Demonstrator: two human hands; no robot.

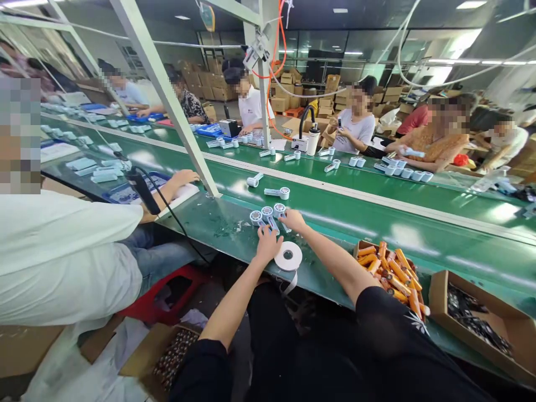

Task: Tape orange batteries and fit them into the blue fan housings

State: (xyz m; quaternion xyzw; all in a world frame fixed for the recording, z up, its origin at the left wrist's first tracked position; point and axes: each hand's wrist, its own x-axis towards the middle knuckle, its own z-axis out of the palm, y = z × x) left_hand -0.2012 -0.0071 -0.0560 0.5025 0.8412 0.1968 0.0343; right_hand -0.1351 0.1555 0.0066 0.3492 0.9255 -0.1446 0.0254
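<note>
Three light-blue handheld fans with round heads lie side by side on the green bench edge: a left fan (255, 216), a middle fan (267, 211) and a right fan (280, 209). My left hand (269, 244) has its fingers curled over the handles of the left and middle ones. At the handle of the right one, my right hand (295, 221) closes its fingers. Part of each handle is hidden by my fingers. Just below my left hand lies a roll of white tape (288, 256), its loose end hanging over the edge.
Two more fans lie on the green conveyor belt (352, 212) beyond. To my right stand a box of orange battery cells (391, 271) and a carton of dark parts (473, 318). A co-worker in white (62, 257) sits at left, near a slanted metal post (167, 95).
</note>
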